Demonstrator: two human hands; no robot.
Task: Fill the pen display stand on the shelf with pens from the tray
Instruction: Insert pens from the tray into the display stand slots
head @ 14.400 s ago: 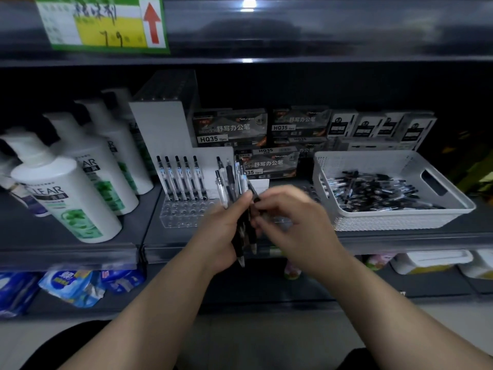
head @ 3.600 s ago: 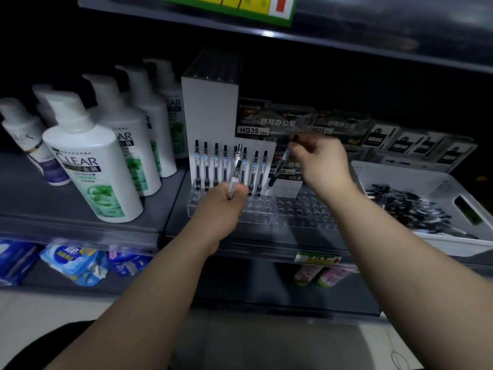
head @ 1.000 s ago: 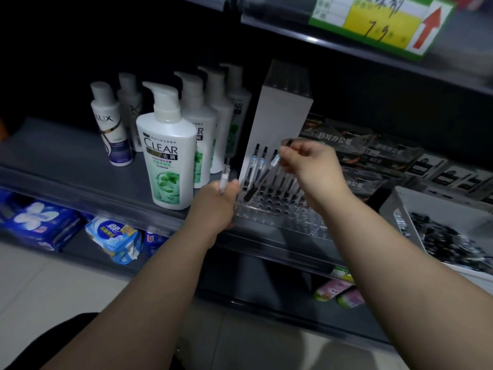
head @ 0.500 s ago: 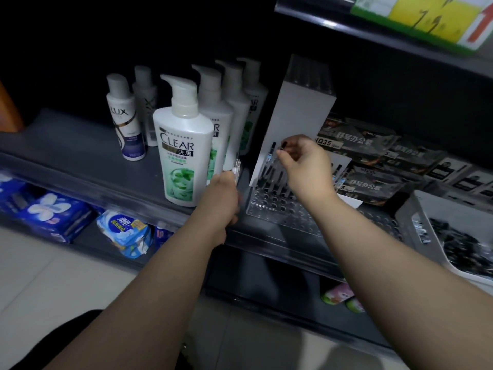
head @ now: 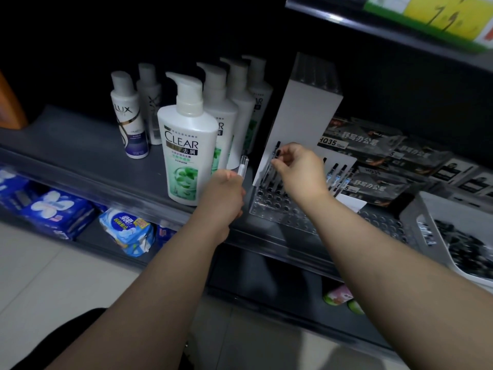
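The clear pen display stand (head: pixel 277 209) with its white back card sits on the dark shelf, and a row of pens (head: pixel 336 172) stands upright in it. My right hand (head: pixel 298 169) pinches the top of a dark pen (head: pixel 274 162) that stands at the left end of that row. My left hand (head: pixel 225 192) is a fist just left of the stand and grips one white pen (head: pixel 243 166), which sticks up out of it. The white tray (head: pixel 437 236) with several black pens lies at the right edge.
White shampoo bottles (head: pixel 188 145) stand close to the left of the stand, right behind my left hand. Boxed pen packs (head: pixel 373 140) lie behind the stand. A lower shelf holds blue packets (head: pixel 125 231). An upper shelf with a price label (head: pixel 437 14) overhangs.
My right hand moved the pen to the left end of the row and lowered it against the back card. My left hand stayed put. The view shifted slightly left.
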